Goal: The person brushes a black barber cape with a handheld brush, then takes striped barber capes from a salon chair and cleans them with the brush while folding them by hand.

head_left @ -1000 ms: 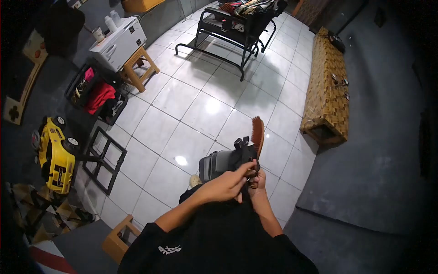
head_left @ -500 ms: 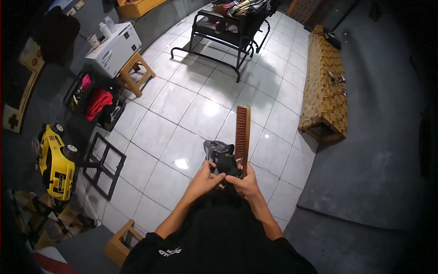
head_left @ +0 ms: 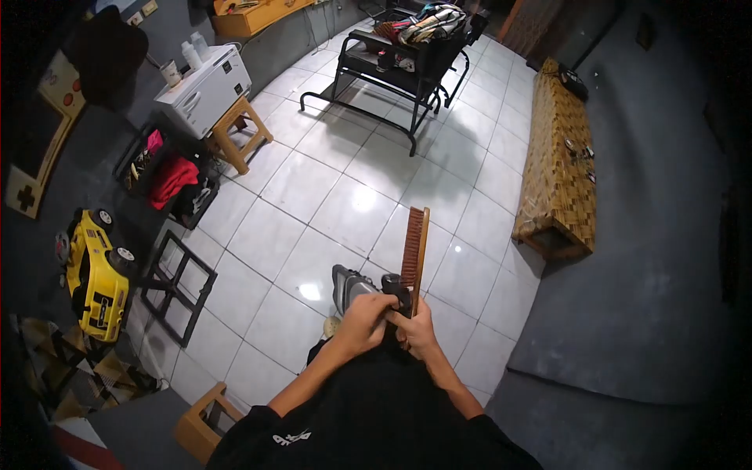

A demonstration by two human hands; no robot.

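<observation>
A long wooden brush with reddish-brown bristles stands upright in my right hand, its bristles facing left. Just left of the brush is a grey and black item, perhaps a bag or shoe, with a dark part beside the bristles. My left hand is closed on this item at its near side. The fingertips of both hands meet at the dark part, and what they pinch there is too small to make out. A pale round object shows left of my left wrist.
Ahead stands a black metal chair with cloths. A woven bench runs along the right wall. At left are a white box on a wooden stool, a black frame and a yellow toy car. Another wooden stool is nearer.
The brush has gone from tilted behind the item to upright at its right. The grey item has turned in my hands, and both hands have shifted and stay close together.
</observation>
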